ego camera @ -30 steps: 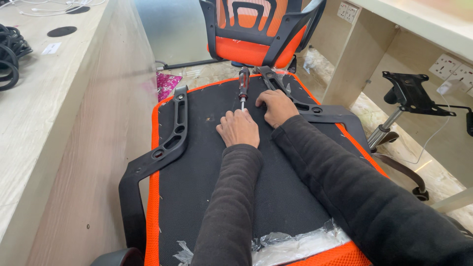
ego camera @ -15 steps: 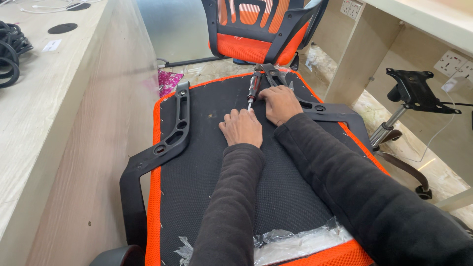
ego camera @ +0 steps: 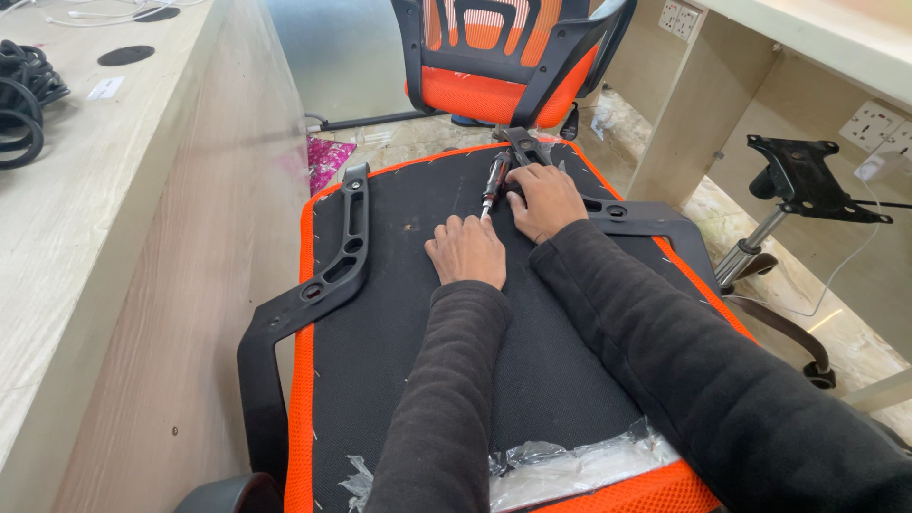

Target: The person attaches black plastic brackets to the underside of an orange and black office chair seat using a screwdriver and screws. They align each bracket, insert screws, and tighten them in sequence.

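The right hand (ego camera: 543, 198) has shifted its red-and-black-handled screwdriver (ego camera: 494, 180) leftward, still grasping it; the left hand (ego camera: 467, 249) (released, flat) stays pressed on the upturned black-and-orange chair seat (ego camera: 399, 313).

1. My right hand (ego camera: 543, 198) rests on a screwdriver with a dark red-and-black handle (ego camera: 495, 178), lying flat with its metal tip pointing towards me.
2. My left hand (ego camera: 466, 250) lies palm-down on the upturned chair seat with black fabric underside and orange mesh edge (ego camera: 418, 332), fingertips just beside the tip.
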